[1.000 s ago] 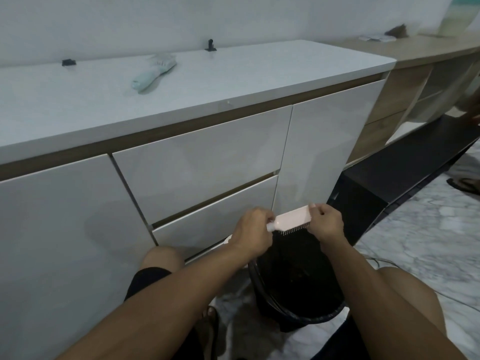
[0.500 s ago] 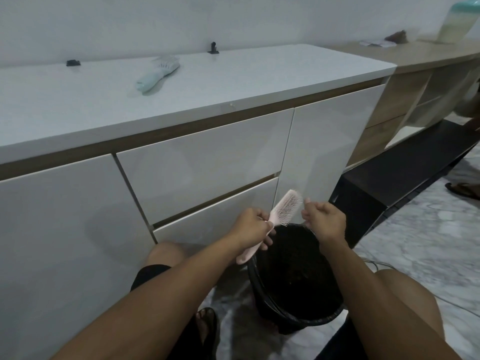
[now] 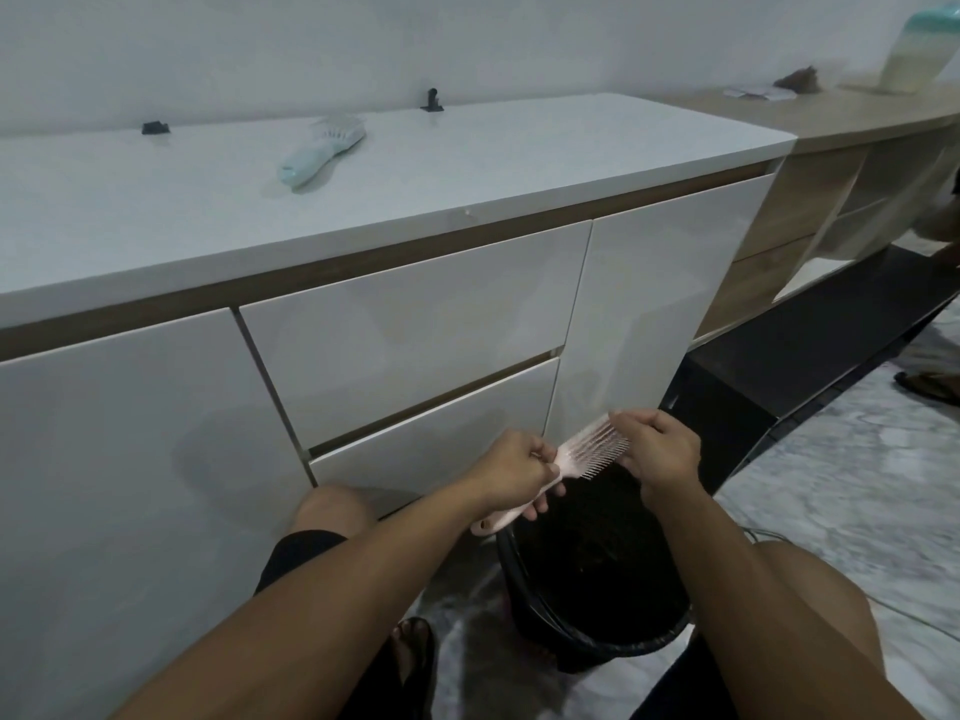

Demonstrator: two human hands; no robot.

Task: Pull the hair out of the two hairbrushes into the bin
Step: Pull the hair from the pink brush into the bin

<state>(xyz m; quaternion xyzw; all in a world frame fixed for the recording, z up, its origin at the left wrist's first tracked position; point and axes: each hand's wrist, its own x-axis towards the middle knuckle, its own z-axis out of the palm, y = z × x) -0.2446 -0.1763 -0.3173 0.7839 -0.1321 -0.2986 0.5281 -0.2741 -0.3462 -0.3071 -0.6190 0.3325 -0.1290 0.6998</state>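
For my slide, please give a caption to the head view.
Both hands work a pink hairbrush over the black bin.

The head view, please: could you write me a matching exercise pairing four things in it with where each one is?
1. pink hairbrush
2. pale green hairbrush
3. black bin
4. right hand

A. on the floor, under the hands
B. at the bristles
C. lying on the white counter top
D. gripped by the left hand

Pairs: 1-D, 2-C, 3-A, 4-B.
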